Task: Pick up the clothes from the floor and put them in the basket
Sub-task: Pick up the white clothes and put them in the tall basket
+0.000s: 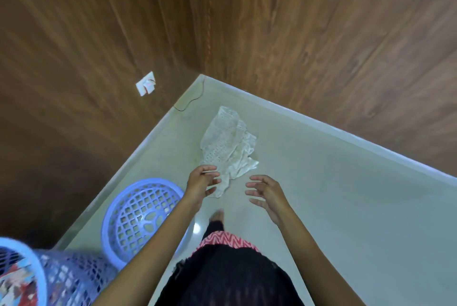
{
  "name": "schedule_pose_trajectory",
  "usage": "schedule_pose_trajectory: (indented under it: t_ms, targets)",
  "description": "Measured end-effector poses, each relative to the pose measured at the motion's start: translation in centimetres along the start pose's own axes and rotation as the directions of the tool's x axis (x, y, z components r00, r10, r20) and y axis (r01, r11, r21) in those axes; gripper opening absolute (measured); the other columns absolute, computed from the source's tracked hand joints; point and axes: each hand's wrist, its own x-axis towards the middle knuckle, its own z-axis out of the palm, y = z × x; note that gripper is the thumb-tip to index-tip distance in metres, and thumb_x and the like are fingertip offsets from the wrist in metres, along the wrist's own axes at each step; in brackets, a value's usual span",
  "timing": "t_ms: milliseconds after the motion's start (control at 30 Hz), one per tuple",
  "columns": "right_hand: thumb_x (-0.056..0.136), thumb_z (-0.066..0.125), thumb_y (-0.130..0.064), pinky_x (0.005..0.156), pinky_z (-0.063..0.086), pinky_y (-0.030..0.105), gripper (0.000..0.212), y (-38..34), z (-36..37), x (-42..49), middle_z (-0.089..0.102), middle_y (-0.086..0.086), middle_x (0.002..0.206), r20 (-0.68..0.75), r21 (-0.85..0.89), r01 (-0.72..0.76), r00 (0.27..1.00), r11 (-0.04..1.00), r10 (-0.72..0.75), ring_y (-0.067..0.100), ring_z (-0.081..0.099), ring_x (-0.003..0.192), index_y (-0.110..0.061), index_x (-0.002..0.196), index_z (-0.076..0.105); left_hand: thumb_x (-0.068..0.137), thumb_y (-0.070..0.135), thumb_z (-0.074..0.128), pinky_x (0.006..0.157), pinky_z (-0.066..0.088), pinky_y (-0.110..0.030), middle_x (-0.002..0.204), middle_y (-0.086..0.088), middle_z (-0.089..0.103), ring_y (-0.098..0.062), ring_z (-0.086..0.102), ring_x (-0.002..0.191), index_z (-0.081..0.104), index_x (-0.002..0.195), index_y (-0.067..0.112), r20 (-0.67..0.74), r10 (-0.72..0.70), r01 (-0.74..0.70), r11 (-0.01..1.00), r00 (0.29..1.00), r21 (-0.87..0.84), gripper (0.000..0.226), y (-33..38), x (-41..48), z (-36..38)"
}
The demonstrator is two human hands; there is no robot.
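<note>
White garment: the lacy white garment (228, 150) is lying crumpled on the pale floor (333, 207), close to the corner where the two wood-panelled walls are meeting.
Left hand: the left hand (201, 182) is hovering over the garment's near corner, fingers loosely bent and parted, pinching nothing. I cannot tell whether they are touching the fabric.
Right hand: the right hand (265, 194) is hanging just beside the garment over bare floor, fingers spread and curved, holding nothing.
Foot: a bare foot (217, 216) is standing on the floor between the two forearms.
Basket: the blue mesh basket (61, 278) is sitting at lower left, with colourful clothes (17, 283) showing inside.
Lattice piece: a round lilac lattice piece (141, 219), basket or lid, is resting by the left wall.
Wall: a white socket (146, 87) is showing on the left panel.
</note>
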Motion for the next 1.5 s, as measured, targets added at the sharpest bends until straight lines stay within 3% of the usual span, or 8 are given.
schedule_pose_trajectory:
  t_ms: [667, 800, 900, 967, 1067, 1133, 1233, 1500]
  targets:
    - [0.09, 0.049, -0.005, 0.079, 0.047, 0.034, 0.012, -2.6, -4.2, 36.8, 0.064, 0.01, 0.089, -0.069, 0.143, -0.394, 0.911, 0.908, 0.406, 0.029, 0.063, 0.087, -0.011, 0.097, 0.057, 0.086, 0.003, 0.05, 0.066, 0.044, -0.024, 0.084, -0.004, 0.062, -0.017, 0.06, 0.078, 0.063, 0.082, 0.021, -0.126, -0.339, 0.362, 0.886, 0.932, 0.289, 0.022, -3.4, 44.0, 4.3]
    - [0.094, 0.041, -0.001, 0.057, 0.052, 0.024, 0.016, 3.3, -5.6, 46.8, 0.064, 0.007, 0.081, -0.057, 0.205, -0.471, 0.869, 0.858, 0.491, 0.021, 0.063, 0.071, -0.009, 0.097, 0.054, 0.079, 0.016, 0.061, 0.099, 0.049, -0.045, 0.126, -0.019, 0.058, -0.034, 0.06, 0.113, 0.053, 0.124, 0.011, -0.215, -0.366, 0.423, 0.733, 0.905, 0.533, 0.046, -12.5, 55.2, 3.1]
    - [0.09, 0.048, 0.0, 0.067, 0.047, 0.03, 0.014, 8.0, -5.7, 53.4, 0.061, 0.007, 0.083, -0.069, 0.193, -0.526, 0.835, 0.828, 0.546, 0.022, 0.061, 0.075, -0.012, 0.094, 0.055, 0.081, 0.024, 0.067, 0.099, 0.048, -0.048, 0.142, -0.024, 0.039, -0.04, 0.052, 0.122, 0.026, 0.145, 0.008, -0.276, -0.315, 0.414, 0.569, 0.908, 0.711, 0.078, -18.0, 61.2, 2.3]
    - [0.09, 0.049, -0.003, 0.074, 0.048, 0.033, 0.012, 11.3, -6.0, 57.2, 0.062, 0.006, 0.084, -0.035, 0.159, -0.542, 0.832, 0.825, 0.553, 0.022, 0.062, 0.077, -0.014, 0.091, 0.056, 0.08, 0.023, 0.07, 0.098, 0.049, -0.046, 0.151, -0.022, 0.024, -0.038, 0.051, 0.124, 0.006, 0.151, 0.01, -0.343, -0.309, 0.461, 0.602, 0.887, 0.652, 0.096, -20.5, 65.1, 1.9]
    - [0.091, 0.047, -0.007, 0.077, 0.048, 0.034, 0.011, 14.5, -6.2, 61.4, 0.063, 0.004, 0.083, -0.037, 0.107, -0.545, 0.834, 0.831, 0.551, 0.02, 0.063, 0.078, -0.014, 0.095, 0.054, 0.08, 0.017, 0.072, 0.077, 0.059, -0.034, 0.15, -0.013, 0.034, -0.024, 0.069, 0.089, 0.004, 0.152, 0.015, -0.369, -0.505, 0.585, 0.798, 0.78, 0.143, 0.099, -23.5, 69.4, 1.4]
    - [0.092, 0.047, -0.007, 0.075, 0.047, 0.032, 0.011, 14.9, -6.4, 62.6, 0.062, 0.003, 0.083, -0.051, 0.068, -0.535, 0.841, 0.842, 0.538, 0.019, 0.062, 0.078, -0.013, 0.099, 0.053, 0.073, 0.014, 0.076, 0.056, 0.058, -0.026, 0.12, -0.012, 0.056, -0.018, 0.067, 0.068, 0.031, 0.145, 0.01, -0.207, -0.568, 0.59, 0.805, 0.797, 0.062, 0.084, -24.6, 70.1, 1.5]
    - [0.09, 0.049, -0.005, 0.076, 0.045, 0.032, 0.015, 13.9, -6.8, 61.3, 0.062, 0.003, 0.084, -0.068, -0.062, -0.521, 0.853, 0.852, 0.517, 0.021, 0.061, 0.08, -0.012, 0.103, 0.053, 0.069, 0.013, 0.076, 0.047, 0.047, -0.026, 0.084, -0.011, 0.056, -0.018, 0.055, 0.061, 0.049, 0.127, -0.001, -0.12, -0.52, 0.519, 0.747, 0.845, 0.416, 0.066, -23.8, 67.8, 2.7]
    - [0.083, 0.062, -0.005, 0.071, 0.045, 0.03, 0.025, 2.0, -7.8, 47.1, 0.063, 0.009, 0.093, 0.009, -0.485, -0.354, 0.912, 0.8, 0.409, 0.022, 0.059, 0.084, -0.017, 0.104, 0.056, 0.074, 0.019, 0.077, 0.055, 0.05, -0.022, 0.104, -0.016, 0.064, -0.022, 0.064, 0.081, 0.058, 0.119, -0.005, -0.077, -0.436, 0.423, 0.795, 0.897, 0.434, 0.054, -10.4, 47.5, 6.1]
